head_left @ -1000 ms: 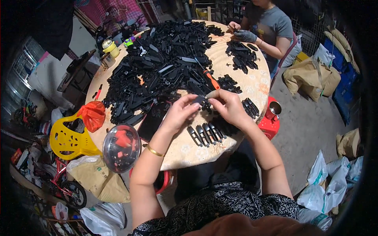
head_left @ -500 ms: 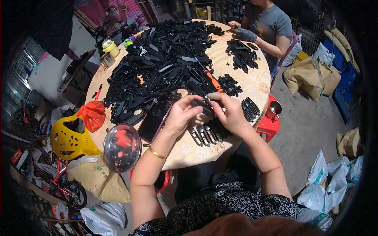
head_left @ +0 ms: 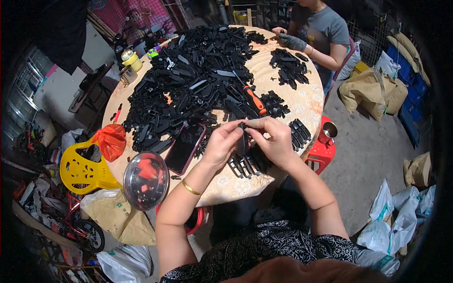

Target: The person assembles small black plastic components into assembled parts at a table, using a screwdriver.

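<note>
Between my hands, above the near edge of the round table (head_left: 226,189), is a small black plastic part (head_left: 243,144). My left hand (head_left: 222,147) is closed on its left side, thumb pressed against it. The fingers of my right hand (head_left: 273,141) pinch at its upper end; a covering shows on one fingertip. Below lies a row of black plastic pieces (head_left: 243,166), and another row (head_left: 299,134) sits to the right of my right hand. An orange-handled screwdriver (head_left: 255,100) rests just beyond, beside a large heap of black parts (head_left: 184,80).
A phone (head_left: 185,148) and a clear bowl with red pieces (head_left: 146,181) are left of my forearm. A red bag (head_left: 111,142) hangs by a yellow chair (head_left: 85,170). Across the table, a person's gloved hand (head_left: 293,42) works near a smaller pile (head_left: 289,66). A red stool (head_left: 322,148) holds a metal cup.
The black part has turned from lying slantwise to pointing upright between my fingers. My hands have drawn closer together and slightly nearer to me.
</note>
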